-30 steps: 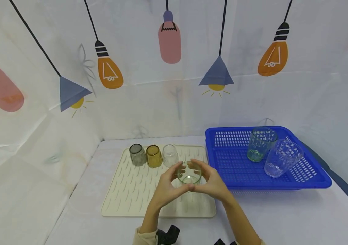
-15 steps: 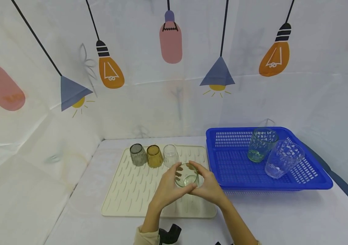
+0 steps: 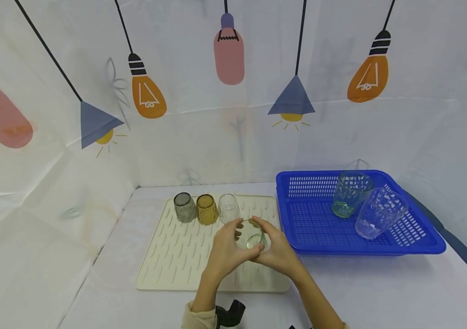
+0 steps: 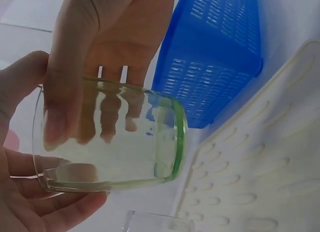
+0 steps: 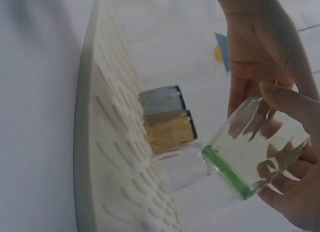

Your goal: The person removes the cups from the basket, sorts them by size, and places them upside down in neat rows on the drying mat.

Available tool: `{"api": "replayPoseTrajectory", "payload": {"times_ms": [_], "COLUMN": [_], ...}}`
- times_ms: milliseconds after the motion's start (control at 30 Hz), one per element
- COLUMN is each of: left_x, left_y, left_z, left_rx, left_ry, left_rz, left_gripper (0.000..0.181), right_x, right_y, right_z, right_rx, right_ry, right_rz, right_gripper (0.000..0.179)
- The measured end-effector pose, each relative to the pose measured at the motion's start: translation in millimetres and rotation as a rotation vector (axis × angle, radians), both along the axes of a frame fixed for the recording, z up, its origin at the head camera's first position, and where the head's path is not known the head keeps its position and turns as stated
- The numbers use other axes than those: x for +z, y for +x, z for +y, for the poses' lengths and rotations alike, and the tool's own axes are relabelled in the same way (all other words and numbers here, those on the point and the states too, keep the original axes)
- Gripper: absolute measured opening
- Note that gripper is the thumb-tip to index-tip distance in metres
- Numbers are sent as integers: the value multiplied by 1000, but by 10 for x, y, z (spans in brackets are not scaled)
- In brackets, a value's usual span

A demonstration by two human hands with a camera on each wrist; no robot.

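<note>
"Three glasses at the left end, yes?"

"Yes, in a row along the back of the cream mat [image 3: 175, 269], which lies on the white surface [image 3: 106, 285]: a grey glass [image 3: 185, 208], an amber glass [image 3: 207, 210], then a clear glass [image 3: 229, 209]. Seen from the right wrist, they look to stand mouth down, thick bases uppermost."

"And next along?"

"The left-hand grip [image 3: 223, 251]. Its fingers are curled round one side of a green-tinted glass [image 3: 251, 234]."

"Where exactly is that glass?"

"Just right of the clear one and nearer the person, seemingly lifted above the right part of the mat. I can't see it touching anything below."

"What about the right-hand grip [image 3: 278, 253]?"

"Wrapped round the opposite side, so the glass sits between the two, held by both. Neither is nearer to it; the left is closer to the row, the right to the basket."

"So what does any coming move turn on?"

"The long axis, I'd judge. It tilts, with the green base lower, towards the mat, and the mouth raised. That's roughly the reverse of the row."

"Further right?"

"A blue basket [image 3: 309, 226] with two more: a greenish tumbler [image 3: 348, 196] and, just beside it, a colourless tumbler [image 3: 378, 215], leaning."

"Any brand or label?"

"No writing I can read on glasses, mat or basket. The wall cloth [image 3: 200, 146] behind carries printed lamps and bulbs, with no legible lettering."
</note>
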State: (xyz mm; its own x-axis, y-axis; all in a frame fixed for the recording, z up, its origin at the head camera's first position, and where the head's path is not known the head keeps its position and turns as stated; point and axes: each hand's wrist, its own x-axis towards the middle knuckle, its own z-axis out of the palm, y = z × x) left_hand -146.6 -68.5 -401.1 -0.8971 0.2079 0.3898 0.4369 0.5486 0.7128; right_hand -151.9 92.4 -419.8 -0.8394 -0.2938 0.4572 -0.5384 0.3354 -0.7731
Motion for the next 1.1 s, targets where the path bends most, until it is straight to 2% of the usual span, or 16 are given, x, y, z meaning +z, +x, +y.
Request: {"api": "replayPoseTrajectory", "payload": {"times_ms": [133,233,433,633,767,867,1033,1100], "left_x": [-28,-65,-129,-139,-134,-150,-176,-176], "left_y": [-6,-11,17,47,65,76,115,134], "left_z": [-24,-53,-120,-156,-155,-143,-103,-93], "left_rx": [-5,-8,-46,-89,-103,-111,-160,-191], "left_ry": [85,187,452,588,700,799,940,979], "left_rz": [8,4,-67,-140,-218,-292,-406,-440], "left_gripper": [69,67,58,54,52,51,51,52], "right_x": [4,-16,-79,-96,-104,-124,-168,-179], "right_y": [5,1,2,-5,-7,-4,8,14], "right_z": [35,86,192,200,168,140,76,50], "right_rx": [18,34,67,121,167,233,369,372], "right_ry": [22,21,-47,-130,-235,-354,-562,-612], "right_rz": [9,1,-112,-211,-281,-309,-286,-266], "right_gripper": [81,83,81,78,76,76,73,71]}}
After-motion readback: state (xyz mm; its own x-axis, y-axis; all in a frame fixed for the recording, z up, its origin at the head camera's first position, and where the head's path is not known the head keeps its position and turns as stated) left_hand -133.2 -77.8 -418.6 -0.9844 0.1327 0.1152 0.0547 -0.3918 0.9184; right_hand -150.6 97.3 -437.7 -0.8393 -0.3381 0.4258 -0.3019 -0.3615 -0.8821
